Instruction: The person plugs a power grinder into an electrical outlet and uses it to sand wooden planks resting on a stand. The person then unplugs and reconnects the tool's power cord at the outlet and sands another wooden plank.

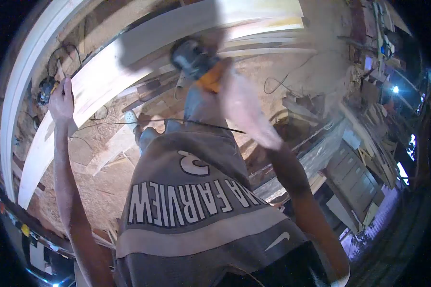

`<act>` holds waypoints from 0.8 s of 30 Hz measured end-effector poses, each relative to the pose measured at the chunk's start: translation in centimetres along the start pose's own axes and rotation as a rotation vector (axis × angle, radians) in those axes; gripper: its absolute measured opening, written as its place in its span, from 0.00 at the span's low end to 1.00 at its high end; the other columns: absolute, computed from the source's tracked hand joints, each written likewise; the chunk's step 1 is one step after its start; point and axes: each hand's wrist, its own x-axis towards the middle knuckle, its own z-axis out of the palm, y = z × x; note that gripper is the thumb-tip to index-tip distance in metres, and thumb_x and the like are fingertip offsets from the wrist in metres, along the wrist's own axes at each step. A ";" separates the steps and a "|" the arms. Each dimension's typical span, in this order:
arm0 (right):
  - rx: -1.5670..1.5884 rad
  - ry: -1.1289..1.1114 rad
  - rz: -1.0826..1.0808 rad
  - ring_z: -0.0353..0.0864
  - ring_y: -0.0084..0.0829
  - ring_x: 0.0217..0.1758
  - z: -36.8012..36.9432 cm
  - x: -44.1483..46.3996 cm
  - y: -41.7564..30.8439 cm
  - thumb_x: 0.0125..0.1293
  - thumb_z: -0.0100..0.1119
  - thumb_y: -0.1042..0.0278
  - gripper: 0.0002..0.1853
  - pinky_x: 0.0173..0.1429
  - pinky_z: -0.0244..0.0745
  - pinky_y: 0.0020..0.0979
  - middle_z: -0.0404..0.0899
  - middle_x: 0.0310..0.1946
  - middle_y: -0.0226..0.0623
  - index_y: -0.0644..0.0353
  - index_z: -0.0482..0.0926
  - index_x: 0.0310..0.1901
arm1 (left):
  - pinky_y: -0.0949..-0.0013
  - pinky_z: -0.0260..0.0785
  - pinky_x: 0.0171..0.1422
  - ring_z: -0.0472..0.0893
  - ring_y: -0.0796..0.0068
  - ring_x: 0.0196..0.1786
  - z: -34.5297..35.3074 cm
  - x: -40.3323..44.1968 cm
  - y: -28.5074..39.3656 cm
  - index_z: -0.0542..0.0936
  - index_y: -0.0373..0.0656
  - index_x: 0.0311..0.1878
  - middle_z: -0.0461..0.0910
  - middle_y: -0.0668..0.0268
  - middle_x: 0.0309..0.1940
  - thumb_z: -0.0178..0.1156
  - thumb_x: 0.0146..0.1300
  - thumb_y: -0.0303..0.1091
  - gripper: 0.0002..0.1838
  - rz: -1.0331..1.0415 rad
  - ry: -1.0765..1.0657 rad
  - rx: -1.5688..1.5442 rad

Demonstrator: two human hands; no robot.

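Note:
My right hand (246, 107), smeared by motion, is closed round the orange grip of a black-and-orange power tool (195, 60). The tool is blurred too, so its exact kind is unclear. It is over the near edge of a long, pale wooden plank (98, 86), and I cannot tell if it touches the wood. At the left, my left hand (62, 101) lies at the plank with its fingers stretched forward. Just beyond those fingers is a small black object with an orange part (48, 90); whether the hand touches it is unclear.
Another long pale board (15, 103) curves along the far left. A dark cable (210, 125) crosses in front of my body. Wood offcuts (299, 107) and sawdust lie on the ground. Stacked boards (352, 172) stand at the right, near a bright lamp (395, 89).

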 end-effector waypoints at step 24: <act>1.031 0.326 0.667 0.80 0.25 0.35 -5.7 -4.4 10.7 0.70 0.63 0.61 0.22 0.37 0.80 0.30 0.81 0.42 0.35 0.60 0.75 0.62 | 0.40 0.62 0.64 0.72 0.42 0.60 2.2 -4.8 1.7 0.75 0.37 0.59 0.77 0.46 0.54 0.63 0.66 0.44 0.25 -0.166 0.793 0.065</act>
